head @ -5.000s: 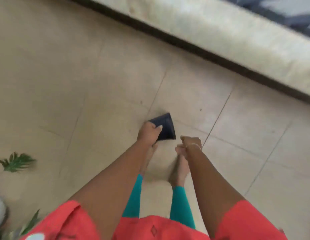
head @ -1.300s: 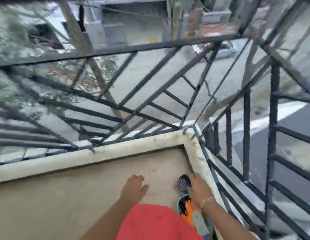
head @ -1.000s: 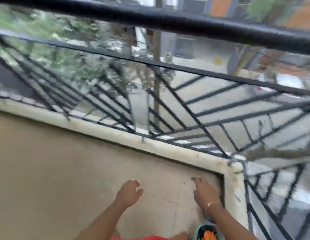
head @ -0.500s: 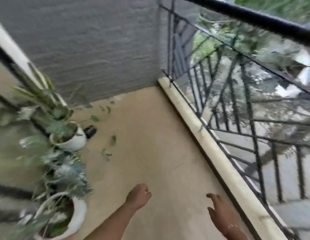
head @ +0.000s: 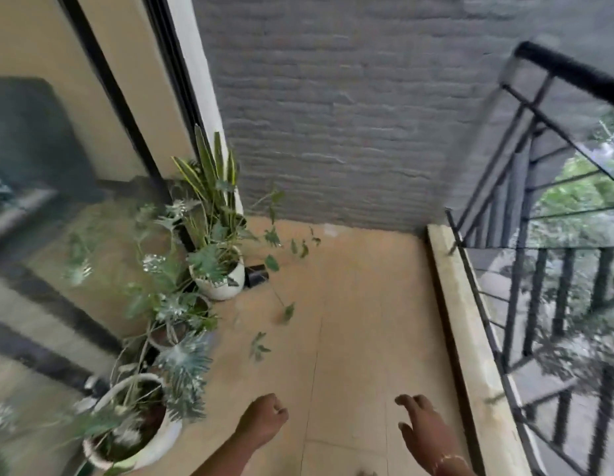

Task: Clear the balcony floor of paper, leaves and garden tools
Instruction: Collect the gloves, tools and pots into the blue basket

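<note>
Fist of left hand point(head: 264, 420), seemingly empty, right hand point(head: 423, 432) spread, leaves point(head: 259, 347) strewn, dark object point(head: 257, 275) half-hidden behind pot point(head: 219, 291)

Tan floor point(head: 350, 338), green leaves point(head: 259, 347), white pots point(head: 218, 286) — grey brick wall point(head: 333, 115), black railing point(head: 570, 70)

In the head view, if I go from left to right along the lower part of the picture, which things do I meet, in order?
white plant pot → left hand → right hand → stone ledge → black railing
</note>
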A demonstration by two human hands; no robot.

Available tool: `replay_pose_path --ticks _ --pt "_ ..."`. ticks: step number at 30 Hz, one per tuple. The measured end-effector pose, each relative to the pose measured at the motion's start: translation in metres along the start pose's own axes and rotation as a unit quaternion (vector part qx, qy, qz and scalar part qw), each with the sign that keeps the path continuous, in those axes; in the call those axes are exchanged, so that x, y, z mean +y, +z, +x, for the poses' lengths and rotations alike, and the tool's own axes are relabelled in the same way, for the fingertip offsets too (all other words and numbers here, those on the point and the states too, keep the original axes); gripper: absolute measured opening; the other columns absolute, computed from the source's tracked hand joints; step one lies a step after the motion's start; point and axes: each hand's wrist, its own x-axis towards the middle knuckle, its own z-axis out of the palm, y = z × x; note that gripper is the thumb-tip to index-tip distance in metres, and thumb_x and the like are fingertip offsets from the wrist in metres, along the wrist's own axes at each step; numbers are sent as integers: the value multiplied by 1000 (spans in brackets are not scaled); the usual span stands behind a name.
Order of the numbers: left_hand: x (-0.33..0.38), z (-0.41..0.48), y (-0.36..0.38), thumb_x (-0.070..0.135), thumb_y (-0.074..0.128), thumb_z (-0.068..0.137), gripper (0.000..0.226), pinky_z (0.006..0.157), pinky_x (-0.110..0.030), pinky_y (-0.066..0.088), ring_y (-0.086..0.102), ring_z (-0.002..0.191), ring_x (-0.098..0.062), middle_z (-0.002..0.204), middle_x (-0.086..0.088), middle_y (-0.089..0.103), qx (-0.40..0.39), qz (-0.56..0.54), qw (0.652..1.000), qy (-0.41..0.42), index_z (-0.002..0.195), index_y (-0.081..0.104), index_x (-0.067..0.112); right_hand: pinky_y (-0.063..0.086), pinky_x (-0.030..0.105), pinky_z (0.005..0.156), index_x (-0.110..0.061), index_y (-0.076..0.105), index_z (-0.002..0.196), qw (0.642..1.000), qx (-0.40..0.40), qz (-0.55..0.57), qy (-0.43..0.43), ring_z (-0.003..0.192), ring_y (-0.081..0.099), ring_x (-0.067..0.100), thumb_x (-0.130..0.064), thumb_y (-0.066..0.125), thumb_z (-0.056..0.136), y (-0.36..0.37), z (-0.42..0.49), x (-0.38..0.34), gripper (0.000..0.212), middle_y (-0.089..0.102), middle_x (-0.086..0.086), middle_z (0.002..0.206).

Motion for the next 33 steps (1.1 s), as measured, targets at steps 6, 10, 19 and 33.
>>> replay_pose_path --ticks 6,10,19,33 --pt "59 54 -28 35 53 92 29 65 -20 31 53 90 -15 89 3 50 26 -47 998 -27 68 37 30 39 22 93 -28 41 132 998 -1 -25 -56 120 45 17 -22 49 93 -71 98 27 41 42 -2 130" --pt "84 92 -39 32 55 91 28 68 -18 32 58 104 -18 99 -3 60 31 -85 995 -46 68 40 32 39 22 95 -27 43 130 996 -7 -50 -70 116 49 17 -22 48 93 -102 158 21 39 44 -3 128" --pt "98 207 -103 32 57 91 26 65 -21 34 62 96 -22 95 -7 61 79 -190 974 -92 68 46 28 40 21 92 -26 42 131 980 -39 -104 -164 119 47 16 -20 46 94 -150 323 -37 38 43 -4 131" --pt "160 390 -307 6 57 90 9 78 -25 40 56 90 -20 85 -4 59 161 -307 936 -53 83 60 10 42 25 93 -22 48 127 972 -98 -97 -189 116 52 19 -21 49 92 -205 580 -169 35 48 2 126"
